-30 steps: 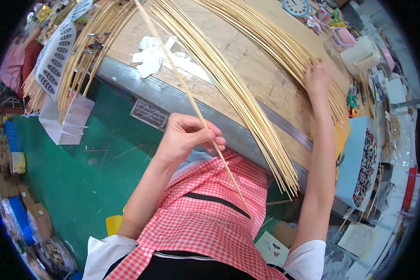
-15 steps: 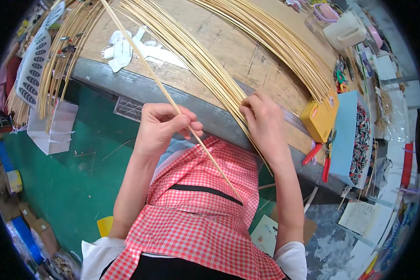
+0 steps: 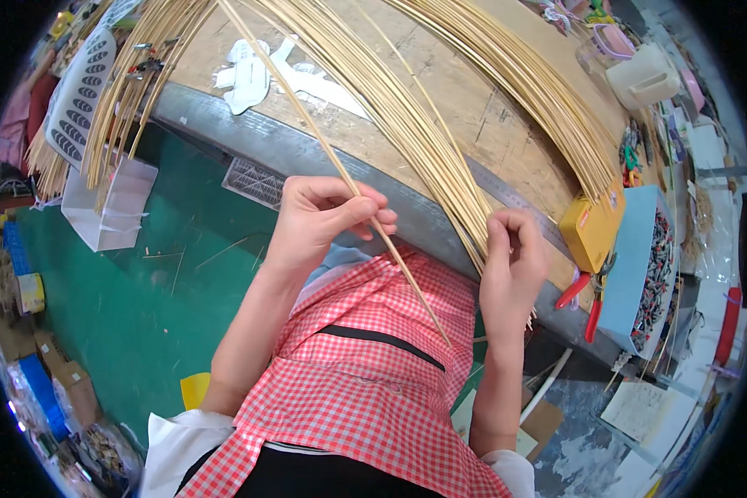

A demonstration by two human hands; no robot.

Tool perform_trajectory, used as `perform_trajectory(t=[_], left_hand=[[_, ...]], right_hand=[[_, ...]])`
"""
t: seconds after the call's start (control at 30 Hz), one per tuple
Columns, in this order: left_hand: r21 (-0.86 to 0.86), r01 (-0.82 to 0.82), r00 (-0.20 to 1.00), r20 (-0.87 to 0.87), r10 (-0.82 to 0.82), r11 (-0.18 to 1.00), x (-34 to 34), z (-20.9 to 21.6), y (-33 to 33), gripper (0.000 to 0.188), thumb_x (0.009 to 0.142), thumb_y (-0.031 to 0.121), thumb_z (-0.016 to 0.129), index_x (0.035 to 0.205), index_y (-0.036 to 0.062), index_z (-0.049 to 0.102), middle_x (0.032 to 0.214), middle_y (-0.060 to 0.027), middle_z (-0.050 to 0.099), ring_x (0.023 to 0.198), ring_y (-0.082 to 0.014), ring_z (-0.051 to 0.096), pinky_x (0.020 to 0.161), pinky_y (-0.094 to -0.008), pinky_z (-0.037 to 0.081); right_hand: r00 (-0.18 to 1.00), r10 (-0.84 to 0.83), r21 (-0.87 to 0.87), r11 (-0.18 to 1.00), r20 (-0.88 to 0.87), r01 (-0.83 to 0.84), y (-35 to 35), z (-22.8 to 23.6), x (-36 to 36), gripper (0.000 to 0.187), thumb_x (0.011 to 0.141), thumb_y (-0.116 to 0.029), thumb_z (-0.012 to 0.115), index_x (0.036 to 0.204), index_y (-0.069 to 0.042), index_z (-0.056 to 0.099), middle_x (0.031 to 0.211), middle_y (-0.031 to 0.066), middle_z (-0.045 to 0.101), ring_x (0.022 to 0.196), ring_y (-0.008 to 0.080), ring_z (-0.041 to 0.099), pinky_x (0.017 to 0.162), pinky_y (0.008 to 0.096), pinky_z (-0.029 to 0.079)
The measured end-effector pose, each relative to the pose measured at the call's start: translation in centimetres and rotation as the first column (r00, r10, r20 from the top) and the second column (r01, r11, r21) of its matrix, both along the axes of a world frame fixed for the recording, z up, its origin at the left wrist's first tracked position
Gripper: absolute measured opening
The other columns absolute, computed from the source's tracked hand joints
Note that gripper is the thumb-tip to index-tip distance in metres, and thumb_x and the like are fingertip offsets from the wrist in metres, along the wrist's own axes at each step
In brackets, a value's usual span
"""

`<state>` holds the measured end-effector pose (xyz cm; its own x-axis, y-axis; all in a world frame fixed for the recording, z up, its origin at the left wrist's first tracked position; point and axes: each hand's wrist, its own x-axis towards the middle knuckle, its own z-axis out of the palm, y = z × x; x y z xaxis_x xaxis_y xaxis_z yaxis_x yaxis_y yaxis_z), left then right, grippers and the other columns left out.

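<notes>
A long, thin bamboo stick (image 3: 307, 120) is pinched between the thumb and fingers of my left hand (image 3: 328, 217). It slants from the upper left down across my red checked apron (image 3: 365, 382). My right hand (image 3: 513, 270) is closed in a pinch at the near end of another bamboo stick (image 3: 426, 93), which stands apart from the bundle beside it. That loose bundle of bamboo sticks (image 3: 390, 108) lies over the table edge, its near ends partly hidden behind my right hand. White cut-out pieces (image 3: 249, 79) rest on the table to the left.
A second bundle of sticks (image 3: 523, 75) lies farther right on the wooden table (image 3: 465, 120). Near its end are a yellow box (image 3: 591, 232), red-handled pliers (image 3: 593, 319) and a light-blue box of small parts (image 3: 627, 274). More sticks (image 3: 162, 50) hang off the table at left.
My right hand has moved away from the bundle toward the right and down, and one stick now stands apart from it. My left hand keeps its stick. The whole view has shifted slightly.
</notes>
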<state>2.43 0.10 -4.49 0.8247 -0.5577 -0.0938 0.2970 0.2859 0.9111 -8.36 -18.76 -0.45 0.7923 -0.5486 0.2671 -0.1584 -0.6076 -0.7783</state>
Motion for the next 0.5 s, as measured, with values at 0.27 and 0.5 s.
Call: perform_trajectory(t=[0.27, 0.5], left_hand=[[-0.035, -0.051, 0.999, -0.02, 0.051, 0.998, 0.1, 0.4, 0.1, 0.017, 0.086, 0.009, 0.064, 0.091, -0.0069, 0.066, 0.081, -0.0169, 0.069, 0.074, -0.0223, 0.07, 0.057, -0.0237, 0.055], [-0.076, -0.11, 0.994, -0.031, 0.108, 0.991, 1.0, -0.4, 0.5, 0.022, 0.087, 0.016, 0.064, 0.092, -0.006, 0.066, 0.084, -0.0167, 0.069, 0.075, -0.021, 0.07, 0.055, -0.0219, 0.054]], right_hand=[[0.997, 0.043, 0.16, 0.986, 0.069, -0.054, 2.6, -0.7, -3.2, 0.007, 0.08, 0.007, 0.06, 0.079, 0.003, 0.054, 0.078, 0.0101, 0.058, 0.065, 0.016, 0.053, 0.057, 0.0253, 0.041], [0.97, 0.242, 0.114, 0.964, -0.016, -0.239, 2.7, -1.4, -5.8, 0.005, 0.082, 0.008, 0.057, 0.083, 0.003, 0.055, 0.081, 0.0093, 0.057, 0.065, 0.0136, 0.051, 0.057, 0.023, 0.041]])
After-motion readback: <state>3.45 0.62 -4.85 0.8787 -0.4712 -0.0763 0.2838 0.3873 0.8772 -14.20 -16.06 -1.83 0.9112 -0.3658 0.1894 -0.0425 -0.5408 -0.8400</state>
